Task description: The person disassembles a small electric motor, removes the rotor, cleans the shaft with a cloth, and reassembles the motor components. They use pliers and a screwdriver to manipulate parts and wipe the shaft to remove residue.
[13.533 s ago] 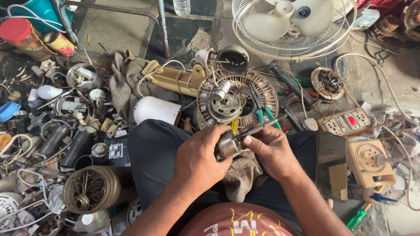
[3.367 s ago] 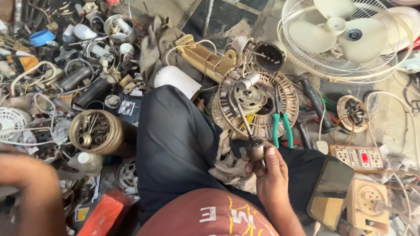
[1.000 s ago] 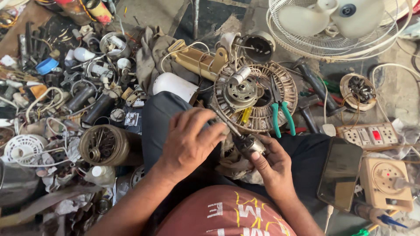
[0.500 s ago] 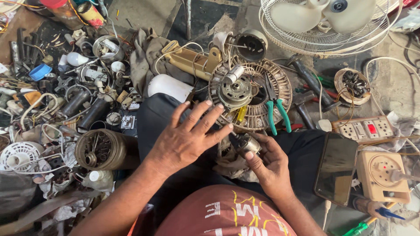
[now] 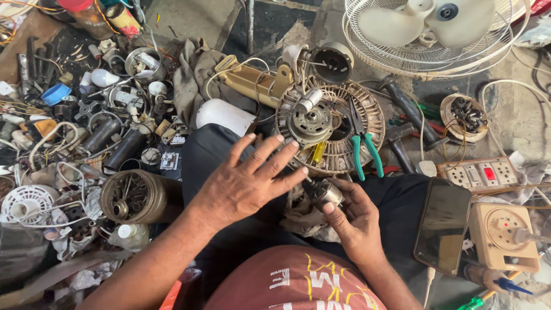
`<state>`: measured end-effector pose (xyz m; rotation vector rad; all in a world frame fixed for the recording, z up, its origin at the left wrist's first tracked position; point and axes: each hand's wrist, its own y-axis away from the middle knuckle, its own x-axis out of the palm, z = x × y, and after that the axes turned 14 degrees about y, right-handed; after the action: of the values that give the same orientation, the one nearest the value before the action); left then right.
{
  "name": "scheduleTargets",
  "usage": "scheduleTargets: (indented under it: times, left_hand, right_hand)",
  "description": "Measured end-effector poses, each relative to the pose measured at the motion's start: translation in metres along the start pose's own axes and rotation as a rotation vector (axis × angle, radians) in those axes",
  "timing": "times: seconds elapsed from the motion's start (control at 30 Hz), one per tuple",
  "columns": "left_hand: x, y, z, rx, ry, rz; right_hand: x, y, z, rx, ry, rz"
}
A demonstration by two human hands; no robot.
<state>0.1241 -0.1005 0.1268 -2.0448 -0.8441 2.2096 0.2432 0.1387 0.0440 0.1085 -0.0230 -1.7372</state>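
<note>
- Brass-coloured, ribbed motor housing [image 5: 135, 197] sits on the floor at my far left among loose scrap that could swallow any dropped piece.
- Fingers spread wide, my left hand [image 5: 247, 181] hovers flat, holding nothing.
- Small steel motor part [image 5: 326, 193], cylindrical and greasy, rests over my lap, pinched in my right hand [image 5: 357, 221]; that slick metal could slip from so light a grip.
- Green-handled pliers [image 5: 363, 150] lie across the round wire grille [image 5: 336, 127] beyond.

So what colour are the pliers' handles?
Teal green, on the pliers lying across the fan motor, seen from the head camera.
</note>
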Motion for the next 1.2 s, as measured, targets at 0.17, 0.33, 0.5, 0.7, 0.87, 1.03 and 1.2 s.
scheduleTargets:
  times: [0.17,0.33,0.5,0.7,0.87,1.03,1.2]
  left_hand:
    - [-0.002,-0.001,-0.001,-0.043,-0.022,0.018]
    - [0.01,-0.007,-0.013,-0.006,0.045,0.024]
    - [0.01,-0.007,-0.01,0.004,0.05,-0.034]
    - [0.006,-0.011,0.013,-0.19,-0.033,-0.012]
    - [0.029,-0.01,0.015,-0.602,0.445,-0.308]
    - [0.082,-0.031,0.024,-0.638,0.768,-0.349]
    - [0.121,-0.063,0.043,-0.582,0.821,-0.336]
  right_hand:
    - [-0.001,0.0,-0.005,0.035,-0.031,-0.009]
    - [-0.001,-0.001,-0.007,0.014,-0.039,-0.036]
    - [-0.001,-0.002,-0.008,0.048,-0.019,-0.045]
    - [-0.003,-0.001,-0.015,0.038,-0.035,-0.069]
    - [-0.006,-0.004,-0.025,0.006,-0.032,-0.266]
    - [-0.015,-0.018,-0.035,0.128,-0.108,-0.418]
    - [-0.019,-0.032,-0.047,0.164,0.038,-0.462]
